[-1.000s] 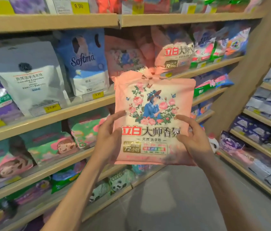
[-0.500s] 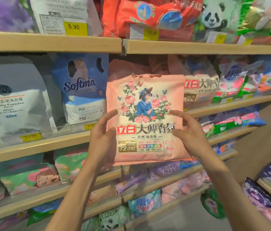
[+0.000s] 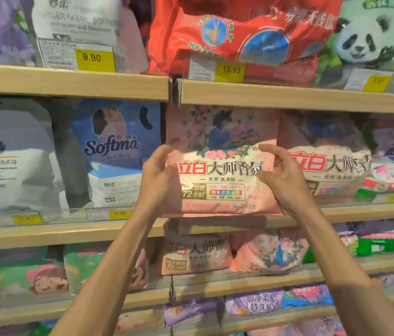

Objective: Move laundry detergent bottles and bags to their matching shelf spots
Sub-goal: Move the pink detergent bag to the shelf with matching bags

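A pink detergent powder bag [image 3: 220,183] with a flower picture and red and black Chinese lettering stands in the middle shelf row, its bottom on the wooden shelf board [image 3: 351,212]. My left hand [image 3: 157,173] grips its left edge and my right hand [image 3: 285,178] grips its right edge, fingers curled over the front. Another bag of the same kind [image 3: 220,124] stands right behind it, and one more [image 3: 329,163] stands to its right.
A blue Softma bag [image 3: 113,154] and a white bag [image 3: 9,161] stand to the left. Red [image 3: 242,32] and panda-print [image 3: 370,42] bags fill the shelf above [image 3: 70,83]. More pink bags [image 3: 196,253] lie on the shelf below.
Both hands have carried the pink bag forward and up from the aisle into the middle shelf row, in front of the matching bags. The view has closed in on the shelf.
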Motion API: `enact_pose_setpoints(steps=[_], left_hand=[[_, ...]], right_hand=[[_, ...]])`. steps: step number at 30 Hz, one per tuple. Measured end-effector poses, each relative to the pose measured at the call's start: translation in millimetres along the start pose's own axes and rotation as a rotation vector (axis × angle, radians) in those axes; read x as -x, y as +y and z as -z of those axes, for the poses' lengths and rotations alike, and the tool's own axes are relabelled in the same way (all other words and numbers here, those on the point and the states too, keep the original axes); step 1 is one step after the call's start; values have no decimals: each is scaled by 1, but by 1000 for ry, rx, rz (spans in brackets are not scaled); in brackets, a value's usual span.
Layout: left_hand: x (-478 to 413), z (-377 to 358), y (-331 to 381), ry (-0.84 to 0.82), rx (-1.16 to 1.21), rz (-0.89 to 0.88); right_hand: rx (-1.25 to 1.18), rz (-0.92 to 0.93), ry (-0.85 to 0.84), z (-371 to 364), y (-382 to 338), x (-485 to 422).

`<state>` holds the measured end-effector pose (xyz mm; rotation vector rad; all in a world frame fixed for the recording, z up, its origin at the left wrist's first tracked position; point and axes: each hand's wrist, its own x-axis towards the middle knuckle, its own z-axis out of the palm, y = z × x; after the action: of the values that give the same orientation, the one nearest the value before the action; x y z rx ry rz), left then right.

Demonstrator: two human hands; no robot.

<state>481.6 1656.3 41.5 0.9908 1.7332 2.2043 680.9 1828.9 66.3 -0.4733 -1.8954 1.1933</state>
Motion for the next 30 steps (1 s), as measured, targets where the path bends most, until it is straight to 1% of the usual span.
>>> enact_pose_setpoints(steps=[4, 8, 12, 15, 19, 24, 26, 30], left_hand=[[-19, -15, -7, 38, 20, 18], [-33, -19, -14, 80, -23, -2], [-34, -19, -18, 111, -123, 2], [-31, -15, -27, 48, -165, -13], [-32, -13, -30, 22, -177, 4], [-21, -8, -34, 25, -321, -45], [-20, -5, -35, 18, -371, -30], [-18, 2, -35, -58, -426, 22]], right_hand=[[108, -15, -16, -1, 15, -34], [305, -107, 28, -11, 38, -58], [258, -110, 58, -26, 54, -62], [250, -43, 34, -31, 66, -58], [239, 3, 20, -33, 75, -52], [332, 70, 23, -36, 77, -45], [342, 87, 29, -37, 76, -44], [369, 74, 19, -38, 77, -46]])
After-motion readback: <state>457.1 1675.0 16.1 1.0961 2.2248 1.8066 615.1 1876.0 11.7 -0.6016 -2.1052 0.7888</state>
